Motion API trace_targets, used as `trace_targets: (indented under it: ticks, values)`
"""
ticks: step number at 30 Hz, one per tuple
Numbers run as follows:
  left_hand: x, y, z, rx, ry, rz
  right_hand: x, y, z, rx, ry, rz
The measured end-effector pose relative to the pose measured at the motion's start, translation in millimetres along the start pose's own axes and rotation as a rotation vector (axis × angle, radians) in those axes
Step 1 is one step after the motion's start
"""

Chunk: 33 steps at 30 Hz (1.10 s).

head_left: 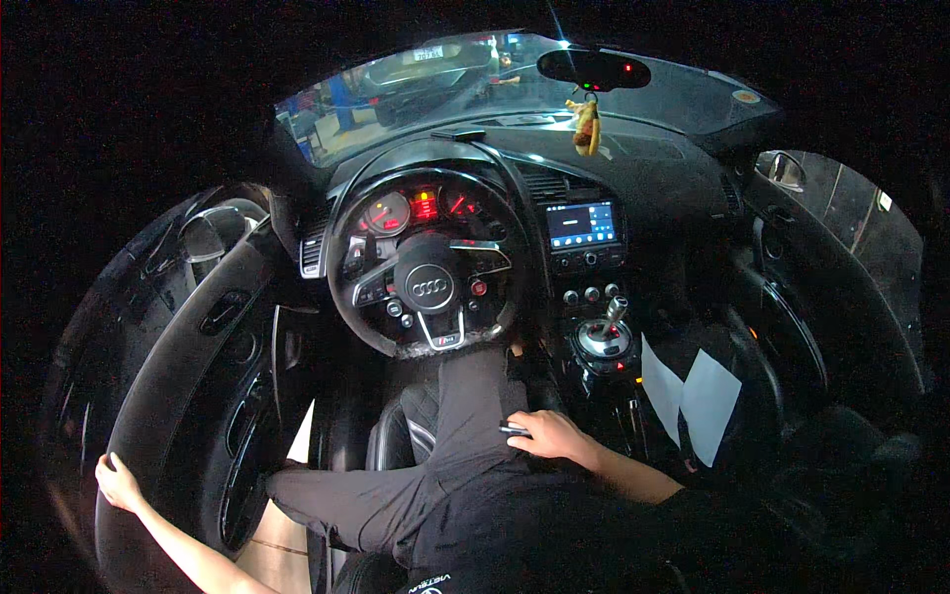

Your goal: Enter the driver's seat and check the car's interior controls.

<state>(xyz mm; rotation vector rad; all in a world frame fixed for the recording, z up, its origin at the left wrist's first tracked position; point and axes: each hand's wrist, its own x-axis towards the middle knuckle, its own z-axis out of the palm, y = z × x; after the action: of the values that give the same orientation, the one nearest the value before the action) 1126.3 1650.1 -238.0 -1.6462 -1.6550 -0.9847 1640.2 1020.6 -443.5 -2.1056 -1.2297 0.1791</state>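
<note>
My left hand [119, 482] is wrapped over the rear edge of the open driver's door [178, 396] at the lower left, with my arm stretched out toward it. Close to my thigh, my right hand [546, 435] is closed on a small dark object with a bright edge [514, 430]. Most of that object is hidden by the fingers, and its kind cannot be made out. The steering wheel [428, 287] stands in front of my lap, touched by neither hand. Behind it the instrument cluster [424, 206] glows red and yellow.
A gear lever [616, 315] rises from the centre console below a lit touchscreen [581, 226]. White paper sheets [709, 401] lie on the passenger side. A plush figure [587, 129] hangs under the rear-view mirror [594, 69]. Light floor [275, 554] shows through the door gap.
</note>
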Motion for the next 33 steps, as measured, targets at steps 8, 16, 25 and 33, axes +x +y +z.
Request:
trace_targets:
  ticks: [8, 16, 25, 33]
  values:
    - [1, -6, 10, -0.010, 0.035, 0.027, 0, -2, -1, 0.009, 0.002, -0.003]
    - [4, -16, 21, -0.019, 0.065, 0.036, 0, -5, -3, -0.007, -0.026, 0.031]
    - [-4, 10, -4, -0.022, 0.008, -0.011, -1, 2, 3, -0.008, 0.002, 0.014]
    - [-3, 6, -8, 0.003, -0.015, 0.029, 0, 0, 0, -0.017, -0.016, 0.022]
